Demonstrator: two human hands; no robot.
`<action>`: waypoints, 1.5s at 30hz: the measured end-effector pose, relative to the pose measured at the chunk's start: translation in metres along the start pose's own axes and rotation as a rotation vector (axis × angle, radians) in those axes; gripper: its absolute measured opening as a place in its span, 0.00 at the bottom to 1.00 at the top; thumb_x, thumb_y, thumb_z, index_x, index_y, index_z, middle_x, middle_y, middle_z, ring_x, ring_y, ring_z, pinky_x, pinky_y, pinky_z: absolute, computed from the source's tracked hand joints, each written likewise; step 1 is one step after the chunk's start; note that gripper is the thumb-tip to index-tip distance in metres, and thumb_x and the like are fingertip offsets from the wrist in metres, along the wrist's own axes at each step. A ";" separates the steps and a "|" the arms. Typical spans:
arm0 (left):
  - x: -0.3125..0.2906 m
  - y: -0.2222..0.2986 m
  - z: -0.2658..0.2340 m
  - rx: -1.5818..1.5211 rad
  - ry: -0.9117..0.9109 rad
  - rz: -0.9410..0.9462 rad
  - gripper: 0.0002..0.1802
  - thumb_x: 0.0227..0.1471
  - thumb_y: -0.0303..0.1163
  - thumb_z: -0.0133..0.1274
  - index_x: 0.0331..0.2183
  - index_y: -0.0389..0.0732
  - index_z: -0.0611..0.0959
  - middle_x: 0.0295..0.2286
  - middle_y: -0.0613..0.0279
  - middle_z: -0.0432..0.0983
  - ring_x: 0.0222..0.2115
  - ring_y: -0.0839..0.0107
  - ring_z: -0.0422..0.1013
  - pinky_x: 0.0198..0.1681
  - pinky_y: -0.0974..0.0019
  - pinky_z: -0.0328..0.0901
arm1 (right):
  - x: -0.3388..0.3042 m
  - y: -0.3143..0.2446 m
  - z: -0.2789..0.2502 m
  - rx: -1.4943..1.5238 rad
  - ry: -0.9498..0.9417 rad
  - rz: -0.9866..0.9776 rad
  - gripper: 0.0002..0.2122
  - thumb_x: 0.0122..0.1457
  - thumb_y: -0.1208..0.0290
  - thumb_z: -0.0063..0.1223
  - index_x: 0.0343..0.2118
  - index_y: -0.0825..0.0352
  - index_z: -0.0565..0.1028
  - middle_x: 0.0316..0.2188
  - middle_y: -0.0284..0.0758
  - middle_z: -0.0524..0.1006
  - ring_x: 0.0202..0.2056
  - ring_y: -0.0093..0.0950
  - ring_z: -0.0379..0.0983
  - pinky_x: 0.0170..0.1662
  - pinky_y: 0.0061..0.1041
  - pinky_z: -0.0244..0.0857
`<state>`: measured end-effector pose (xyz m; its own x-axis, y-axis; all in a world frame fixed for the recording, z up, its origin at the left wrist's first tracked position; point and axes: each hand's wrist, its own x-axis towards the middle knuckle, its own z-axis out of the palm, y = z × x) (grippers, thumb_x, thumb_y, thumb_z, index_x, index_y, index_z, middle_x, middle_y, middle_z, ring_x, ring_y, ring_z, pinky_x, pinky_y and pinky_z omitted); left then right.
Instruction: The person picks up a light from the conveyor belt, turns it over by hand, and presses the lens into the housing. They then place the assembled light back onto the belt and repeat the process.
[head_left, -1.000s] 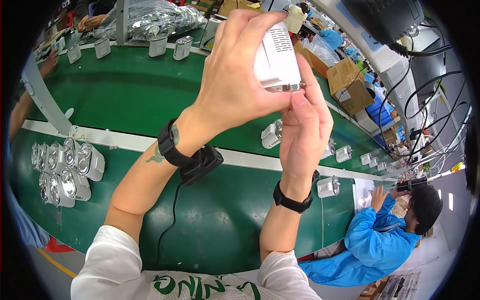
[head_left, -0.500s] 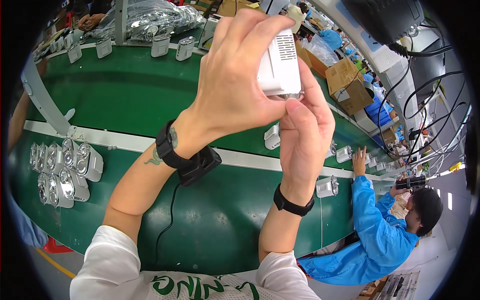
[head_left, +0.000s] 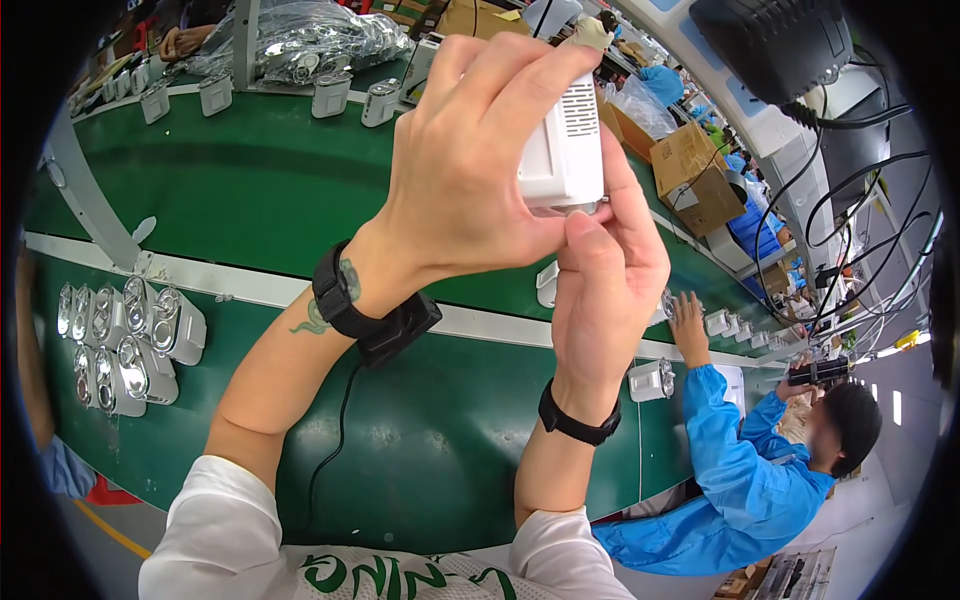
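Observation:
Raised over the green belt, a white plastic device with rows of vent slots is held between my two hands. My left hand wraps round its near side, fingers curled over the top. At its lower end my right hand grips, thumb and fingertips pressed by a clear or shiny part that is mostly covered. Behind my right wrist a similar white unit shows in part. On the bench to the right of that wrist stands another white unit with a shiny face.
Several white units stand grouped at left. More white units line the belt's far side. A black device with a cable lies by my left wrist. A co-worker in blue reaches to the belt at right. Black cables hang upper right.
The held device has come down slightly, with both hands still on it. Units on the belt have shifted a little to the right. The co-worker's reaching hand has moved left.

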<state>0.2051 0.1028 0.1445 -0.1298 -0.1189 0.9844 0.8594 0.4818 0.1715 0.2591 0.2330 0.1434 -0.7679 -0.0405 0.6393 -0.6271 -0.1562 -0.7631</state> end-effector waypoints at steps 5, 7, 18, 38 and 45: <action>0.000 -0.001 -0.002 0.002 0.027 0.025 0.42 0.25 0.36 0.68 0.49 0.38 0.78 0.38 0.54 0.73 0.37 0.56 0.69 0.40 0.60 0.67 | -0.003 -0.004 0.006 0.008 0.017 0.004 0.27 0.60 0.78 0.53 0.62 0.76 0.62 0.38 0.28 0.74 0.37 0.14 0.68 0.45 0.15 0.63; 0.000 -0.001 -0.002 0.002 0.034 0.031 0.41 0.26 0.36 0.68 0.49 0.38 0.78 0.38 0.54 0.73 0.36 0.56 0.69 0.40 0.60 0.66 | -0.005 -0.005 0.007 -0.013 0.029 0.017 0.26 0.60 0.78 0.53 0.62 0.76 0.63 0.38 0.29 0.74 0.37 0.14 0.68 0.45 0.15 0.63; -0.004 -0.010 0.003 0.063 -0.066 -0.063 0.41 0.26 0.39 0.71 0.48 0.40 0.78 0.40 0.56 0.73 0.37 0.55 0.69 0.38 0.58 0.69 | 0.004 0.013 0.002 0.011 0.062 0.065 0.25 0.59 0.81 0.50 0.61 0.76 0.64 0.37 0.28 0.74 0.37 0.14 0.68 0.45 0.14 0.63; 0.000 -0.005 0.002 0.116 -0.027 0.002 0.42 0.23 0.36 0.67 0.48 0.42 0.78 0.38 0.57 0.73 0.36 0.55 0.70 0.34 0.59 0.71 | 0.003 0.007 0.008 0.013 0.074 0.047 0.24 0.60 0.79 0.47 0.61 0.78 0.63 0.45 0.35 0.74 0.42 0.19 0.69 0.46 0.19 0.64; -0.016 -0.024 0.020 0.184 -0.119 -0.133 0.40 0.29 0.38 0.67 0.49 0.41 0.75 0.37 0.60 0.71 0.37 0.57 0.70 0.26 0.60 0.71 | 0.014 0.031 0.003 0.209 0.140 0.194 0.27 0.60 0.82 0.48 0.63 0.77 0.59 0.45 0.33 0.75 0.41 0.18 0.71 0.47 0.18 0.65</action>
<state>0.1765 0.1101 0.1249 -0.3022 -0.0936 0.9487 0.7278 0.6201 0.2930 0.2296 0.2251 0.1292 -0.8902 0.0449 0.4533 -0.4378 -0.3590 -0.8243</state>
